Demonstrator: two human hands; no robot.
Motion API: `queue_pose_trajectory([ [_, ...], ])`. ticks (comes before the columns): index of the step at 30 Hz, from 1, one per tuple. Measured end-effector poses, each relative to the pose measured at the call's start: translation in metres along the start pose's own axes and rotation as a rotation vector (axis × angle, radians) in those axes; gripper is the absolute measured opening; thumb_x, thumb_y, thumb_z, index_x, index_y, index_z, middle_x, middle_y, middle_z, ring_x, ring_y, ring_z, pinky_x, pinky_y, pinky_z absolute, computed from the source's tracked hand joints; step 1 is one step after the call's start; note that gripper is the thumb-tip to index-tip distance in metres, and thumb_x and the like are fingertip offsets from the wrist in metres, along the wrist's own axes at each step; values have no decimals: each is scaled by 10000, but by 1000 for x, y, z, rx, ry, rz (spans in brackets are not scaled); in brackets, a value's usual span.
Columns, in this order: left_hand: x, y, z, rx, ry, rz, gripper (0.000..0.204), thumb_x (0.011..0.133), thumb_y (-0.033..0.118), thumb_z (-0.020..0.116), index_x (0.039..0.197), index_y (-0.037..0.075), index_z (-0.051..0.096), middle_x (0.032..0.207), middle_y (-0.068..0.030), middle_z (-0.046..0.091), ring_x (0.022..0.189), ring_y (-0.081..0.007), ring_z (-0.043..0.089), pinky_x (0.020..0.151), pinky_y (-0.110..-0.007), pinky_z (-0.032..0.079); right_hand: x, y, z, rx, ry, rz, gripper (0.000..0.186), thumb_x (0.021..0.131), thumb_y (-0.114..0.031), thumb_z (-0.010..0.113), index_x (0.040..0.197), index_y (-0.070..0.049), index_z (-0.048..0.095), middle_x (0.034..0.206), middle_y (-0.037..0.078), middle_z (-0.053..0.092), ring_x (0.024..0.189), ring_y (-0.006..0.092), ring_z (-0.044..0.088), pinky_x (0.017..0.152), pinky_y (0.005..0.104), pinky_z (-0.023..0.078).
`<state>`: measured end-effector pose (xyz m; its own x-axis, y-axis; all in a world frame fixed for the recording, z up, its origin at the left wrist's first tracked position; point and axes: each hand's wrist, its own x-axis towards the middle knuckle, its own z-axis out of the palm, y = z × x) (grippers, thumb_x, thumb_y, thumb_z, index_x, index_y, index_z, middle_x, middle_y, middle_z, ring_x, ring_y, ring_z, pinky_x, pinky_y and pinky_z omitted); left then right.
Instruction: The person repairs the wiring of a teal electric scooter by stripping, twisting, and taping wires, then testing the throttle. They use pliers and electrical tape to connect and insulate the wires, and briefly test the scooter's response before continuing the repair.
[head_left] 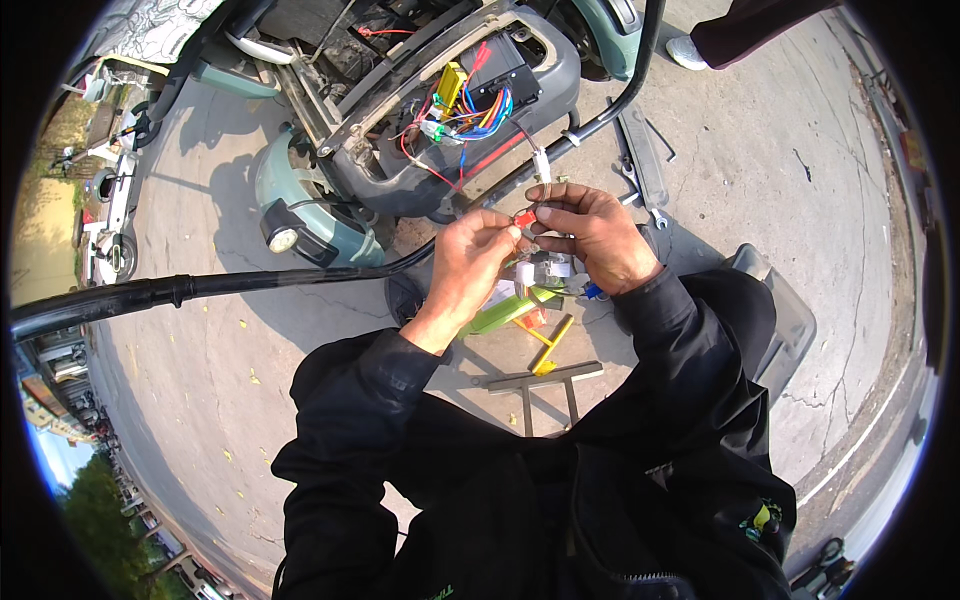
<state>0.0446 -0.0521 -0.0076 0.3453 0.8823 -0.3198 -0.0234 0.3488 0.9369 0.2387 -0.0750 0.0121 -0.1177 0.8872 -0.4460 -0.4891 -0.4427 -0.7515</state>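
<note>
A small red connector (525, 218) sits between the fingertips of both my hands. My left hand (465, 265) pinches its near left side with thumb and forefinger. My right hand (597, 238) is closed with its fingertips against the connector's other side; its grip also covers thin wires. Above the right fingers, a white connector (542, 165) hangs on a wire that runs up to the vehicle. Below the hands are a white plug (524, 273) and a blue plug (593, 291) on further wires, partly hidden by the right hand.
An opened vehicle body (380, 180) stands ahead, with a bundle of coloured wires (490, 120) and a yellow block (450, 85). A black bar (250, 284) crosses before me. Wrenches (658, 218), a yellow T-handled tool (548, 350) and a metal frame (545, 380) lie on the pavement. Another person's shoe (686, 53) is at far right.
</note>
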Motion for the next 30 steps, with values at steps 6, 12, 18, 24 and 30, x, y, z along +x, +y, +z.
queue_pose_trajectory([
  [6, 5, -3, -2, 64, 32, -23, 107, 948, 63, 682, 987, -33, 659, 840, -54, 716, 693, -51, 603, 577, -213, 457, 5, 11, -1, -137, -82, -167, 263, 941, -4, 676, 1196, 42, 635, 1024, 91, 711, 841, 133, 695, 762, 265, 585],
  [12, 13, -11, 7, 159, 58, 37, 125, 918, 69, 708, 945, -46, 668, 791, -75, 728, 691, -73, 636, 604, -248, 499, 8, 18, 0, -708, 151, -337, 233, 927, -32, 679, 1129, 81, 653, 918, 118, 740, 797, 141, 702, 746, 277, 567],
  [18, 11, -8, 13, 509, 114, 179, 123, 886, 65, 713, 944, -34, 667, 808, -156, 749, 723, -198, 739, 631, -325, 543, 9, 26, 4, -756, 273, -354, 244, 882, -66, 728, 1057, 95, 675, 884, 150, 749, 813, 141, 710, 754, 282, 561],
  [24, 7, -4, 23, 695, 128, 322, 110, 876, 88, 713, 922, -1, 668, 806, -159, 739, 739, -301, 745, 637, -373, 550, 10, 30, 5, -787, 400, -370, 267, 870, -78, 737, 1088, 58, 664, 830, 152, 739, 733, 199, 728, 696, 310, 570],
  [30, 14, 2, 17, 748, 72, 192, 174, 885, 113, 692, 1021, 4, 689, 758, -160, 725, 709, -316, 734, 626, -392, 546, 6, 39, 15, -1131, 405, -665, 217, 877, -64, 693, 1077, 14, 664, 930, 204, 733, 796, 345, 730, 725, 384, 581],
])
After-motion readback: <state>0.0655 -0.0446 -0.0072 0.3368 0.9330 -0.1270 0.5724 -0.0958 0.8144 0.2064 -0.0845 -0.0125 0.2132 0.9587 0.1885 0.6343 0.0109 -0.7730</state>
